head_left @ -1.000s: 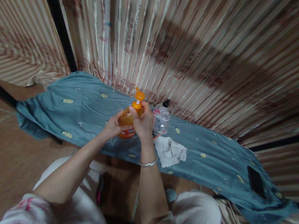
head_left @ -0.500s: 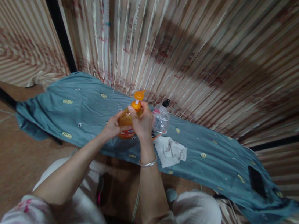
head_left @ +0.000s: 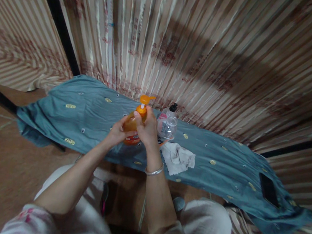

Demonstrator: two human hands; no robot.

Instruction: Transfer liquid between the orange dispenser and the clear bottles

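An amber pump bottle (head_left: 130, 123) with an orange pump top and a red label stands near the middle of the cloth-covered surface. My left hand (head_left: 117, 131) is closed around its left side, low on the body. Fingers of my right hand (head_left: 148, 126) grip the bottle's shoulder and collar from the right, thumb on the near side. The pump head is raised, its white stem showing, and its spout points right. Just right of my right hand stand a clear bottle with a black pump (head_left: 172, 107) and a clear, rounded container (head_left: 169, 128).
A crumpled white cloth (head_left: 177, 158) lies to the right of my right forearm, beside a thin orange item (head_left: 166, 141). A black phone (head_left: 268, 190) rests at the far right of the blue patterned cover (head_left: 215, 148). Striped curtain (head_left: 144, 34) hangs behind; dark poles frame both sides.
The orange pump head has turned so its spout points more to the right. Both hands stay on the bottle, the right shifting slightly.
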